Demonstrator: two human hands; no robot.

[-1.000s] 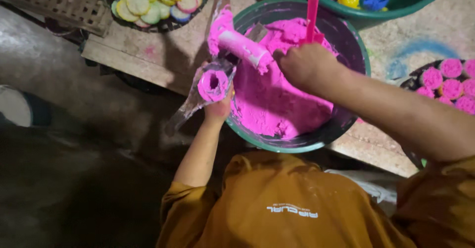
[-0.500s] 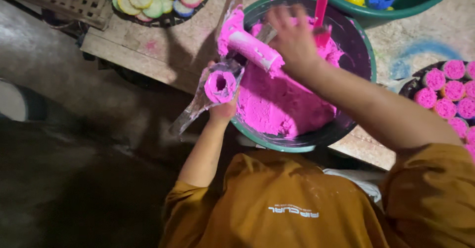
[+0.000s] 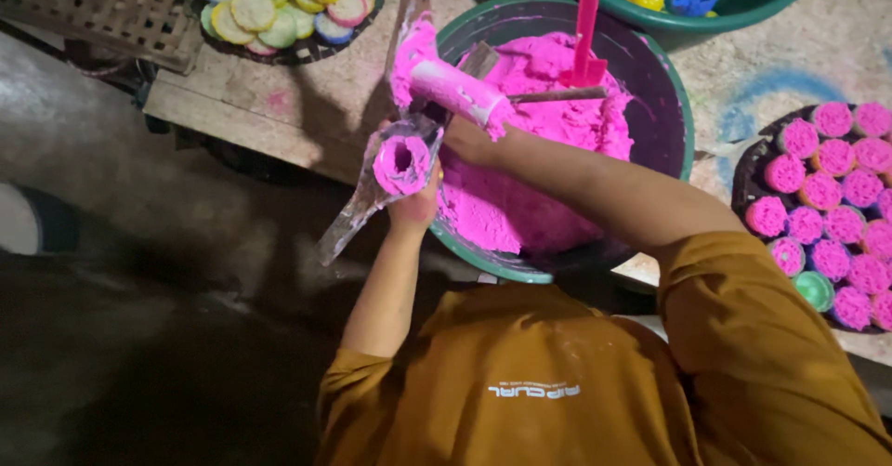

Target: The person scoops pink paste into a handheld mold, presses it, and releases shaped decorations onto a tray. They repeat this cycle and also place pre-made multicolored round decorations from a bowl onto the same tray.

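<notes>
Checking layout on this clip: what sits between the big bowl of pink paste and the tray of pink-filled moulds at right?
In the head view, bare tabletop with a faint blue smear separates bowl from tray; nothing stands there.

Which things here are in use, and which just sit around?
In use: left hand holding pink-filled mould; right hand on powder-coated cylinder; basin of pink powder.
Lying about: pink scoop, tray of pink cakes, tray of coloured discs.
</notes>
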